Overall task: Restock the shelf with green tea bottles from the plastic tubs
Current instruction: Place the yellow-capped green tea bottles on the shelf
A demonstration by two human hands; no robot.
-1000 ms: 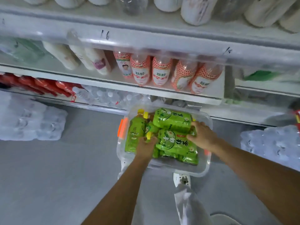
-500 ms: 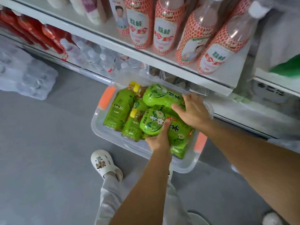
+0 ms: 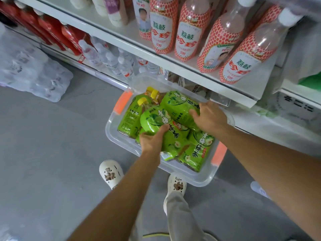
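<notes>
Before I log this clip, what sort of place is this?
Most likely a small shop's drinks aisle: white shelves carry rows of pink-labelled bottles, wrapped packs of water sit on the floor, and a clear tub holds green tea bottles for restocking.

Arms outstretched downward, left grip and right grip curled.

Green labels, printed with pale fruit pictures and dark characters, were seen on the green tea bottles. Yellow caps were shown at their 11 o'clock ends. The tub was left clear, with orange handles set at 10 and 4 o'clock. At 12 o'clock, on the white shelf, pink bottles were wrapped in a red-and-white scale pattern. Red bottles were ranged at 10 o'clock. A grey floor was shown, and white clogs were dotted with brown charms.
</notes>
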